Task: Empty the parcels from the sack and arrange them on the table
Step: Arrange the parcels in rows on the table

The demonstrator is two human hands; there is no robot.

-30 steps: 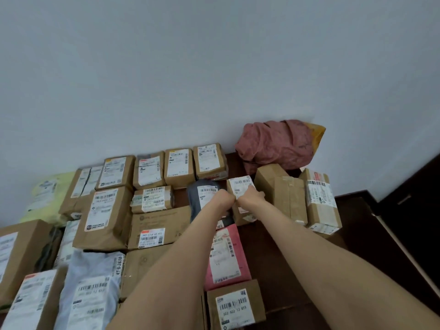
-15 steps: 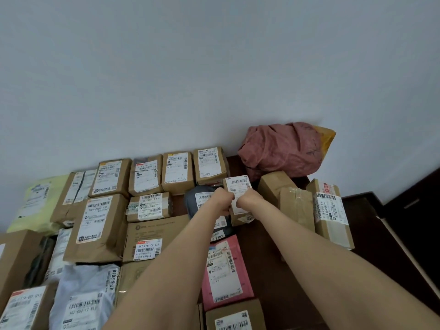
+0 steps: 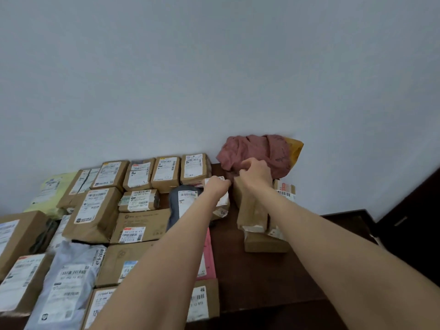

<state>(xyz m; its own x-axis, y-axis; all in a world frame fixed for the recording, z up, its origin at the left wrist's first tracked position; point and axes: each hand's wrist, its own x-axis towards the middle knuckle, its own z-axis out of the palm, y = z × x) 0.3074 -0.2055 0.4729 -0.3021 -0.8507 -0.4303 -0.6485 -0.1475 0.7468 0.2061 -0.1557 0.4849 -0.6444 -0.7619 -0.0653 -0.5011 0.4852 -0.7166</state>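
**Parcels: most laid out, sack nearly slack**

Parcels (image 3: 95,210), brown cartons and soft mailers with white barcode labels, fill the left and centre of the frame in rough rows on the dark table (image 3: 262,282). Pink sack (image 3: 257,148), crumpled, sits upper right against the wall and is judged almost emptied. Left hand (image 3: 217,185) curls over a small labelled box (image 3: 223,201) at centre. Right hand (image 3: 256,171), fingers bent, lies between the sack's lower edge and a tall brown box (image 3: 250,210); whether it holds either cannot be told. Remaining: the loose cluster right of centre needs squaring.
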